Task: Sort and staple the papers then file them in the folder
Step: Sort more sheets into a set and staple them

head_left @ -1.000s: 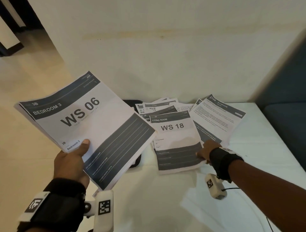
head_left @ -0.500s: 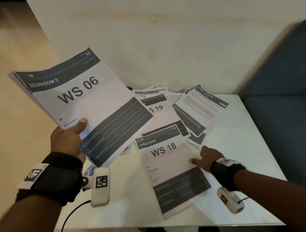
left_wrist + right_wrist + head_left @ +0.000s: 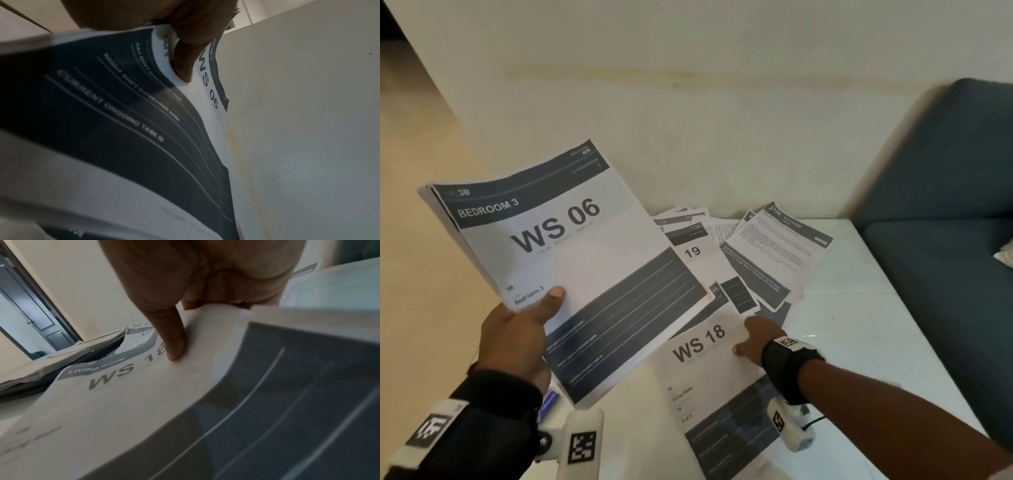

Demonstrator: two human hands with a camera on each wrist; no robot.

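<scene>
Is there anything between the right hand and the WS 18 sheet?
No. The right hand already grips the WS 18 sheet at its right edge, thumb on top. Only the WS 06 stack overlaps its top-left corner.

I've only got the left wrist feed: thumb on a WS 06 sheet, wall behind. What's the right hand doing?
Observer: The right hand pinches the WS 18 sheet at its right edge, thumb on top of the page.
Operator: Is that sheet flat on the table?
Observer: No. By the right wrist view it bows upward at the grip; its near end overhangs the white table.
Operator: Is WS 06 a single page?
Observer: No, it tops a stack that the left hand holds in the air, left of the table.
Operator: More pages left to sort?
Observer: Yes, loose sheets are fanned out by the wall, one marked 19.
</scene>
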